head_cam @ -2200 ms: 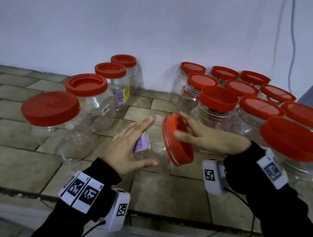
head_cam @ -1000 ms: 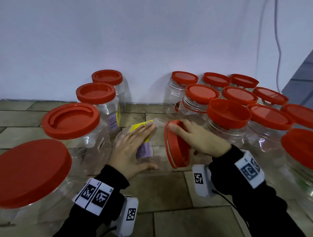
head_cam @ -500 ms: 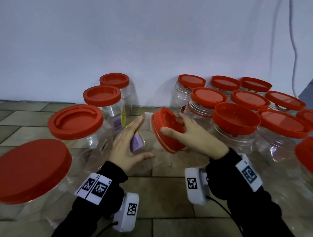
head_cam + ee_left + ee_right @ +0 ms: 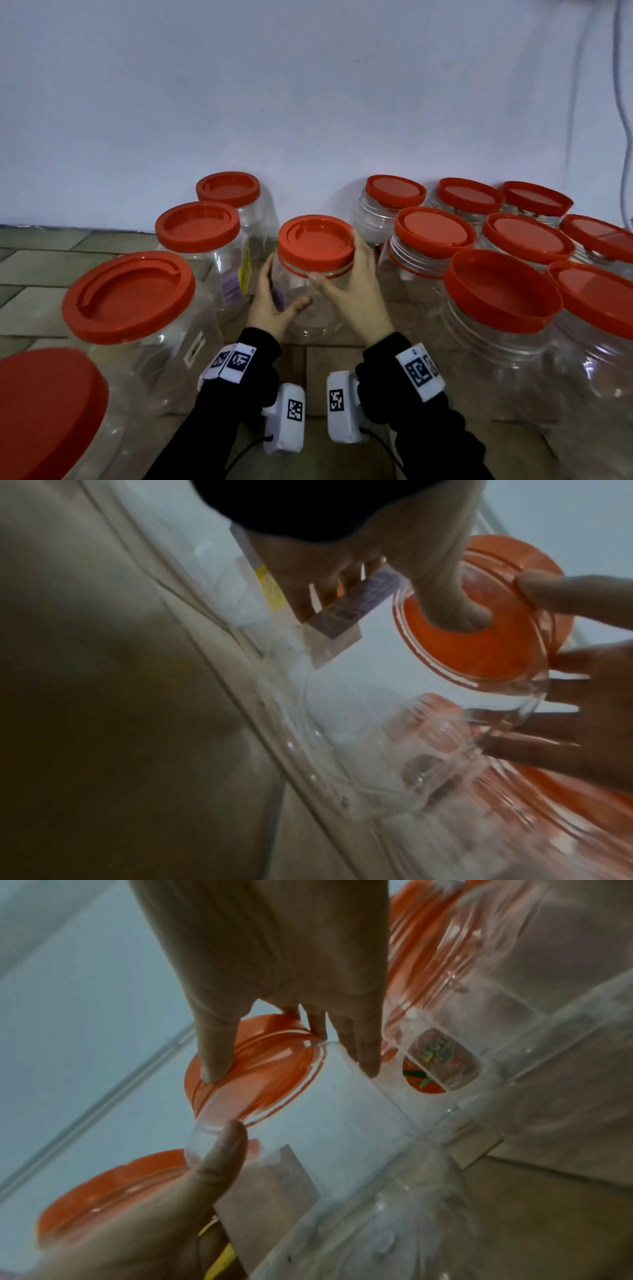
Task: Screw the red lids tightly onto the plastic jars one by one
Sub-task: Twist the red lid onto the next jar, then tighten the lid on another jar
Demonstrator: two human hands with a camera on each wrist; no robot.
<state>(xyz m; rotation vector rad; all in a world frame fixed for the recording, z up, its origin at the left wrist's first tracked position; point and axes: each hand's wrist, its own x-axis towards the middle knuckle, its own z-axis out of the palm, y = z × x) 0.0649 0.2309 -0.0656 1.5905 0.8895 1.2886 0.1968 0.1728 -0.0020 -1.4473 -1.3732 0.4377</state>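
The right hand (image 4: 356,291) grips the red lid (image 4: 315,245) atop the upright jar (image 4: 308,308), whose side the left hand (image 4: 270,305) clasps.

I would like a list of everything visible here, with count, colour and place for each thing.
held jar: one, clear, centre, upright on the floor
its lid: one, red, on the held jar
left jars: four, clear with red lids, in a row left of the held jar
right jars: at least eight, clear with red lids, in a cluster right of it
floor: brown tiles
wall: white, behind the jars
cable: one, pale, on the wall at far right
left hand: holds the held jar's side
right hand: grips its lid
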